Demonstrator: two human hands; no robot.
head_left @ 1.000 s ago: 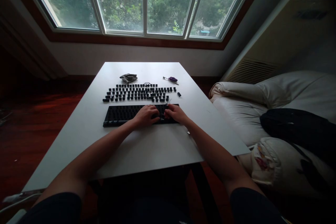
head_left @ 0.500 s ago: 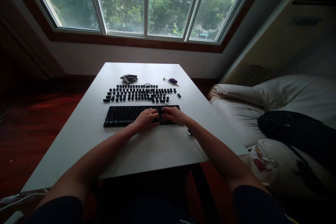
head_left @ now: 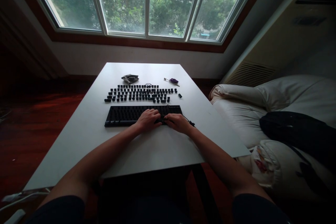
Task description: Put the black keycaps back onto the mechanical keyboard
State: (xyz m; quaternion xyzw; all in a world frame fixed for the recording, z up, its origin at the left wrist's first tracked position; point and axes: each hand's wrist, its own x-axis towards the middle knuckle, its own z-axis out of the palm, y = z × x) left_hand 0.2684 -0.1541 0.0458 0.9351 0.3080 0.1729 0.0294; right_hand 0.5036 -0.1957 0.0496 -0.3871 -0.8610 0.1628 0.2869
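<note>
A black keyboard (head_left: 122, 115) lies flat on the white table (head_left: 147, 150) in front of me. My left hand (head_left: 149, 119) is on its right-hand part, fingers bent over the top and thumb along the front edge. Close beside it, my right hand (head_left: 178, 121) sits over the keyboard's right end with fingers drawn together. What lies between those fingertips is too dark and small to make out. A thin black cable (head_left: 192, 124) shows just past the right hand, on the table. The hands cover part of the keys.
Behind the keyboard, loose black keycaps (head_left: 126, 94) stand in several rows, with one keycap (head_left: 180, 96) apart at right. Farther back are a crumpled grey cloth (head_left: 130, 78) and a purple item (head_left: 173, 81) beside a thin brush-like stick. A pale sofa (head_left: 231, 105) stands to the right.
My right hand has come slightly lower and nearer the keyboard's front edge. The cable end beside it has shifted up and right. My left hand stays on the keyboard.
</note>
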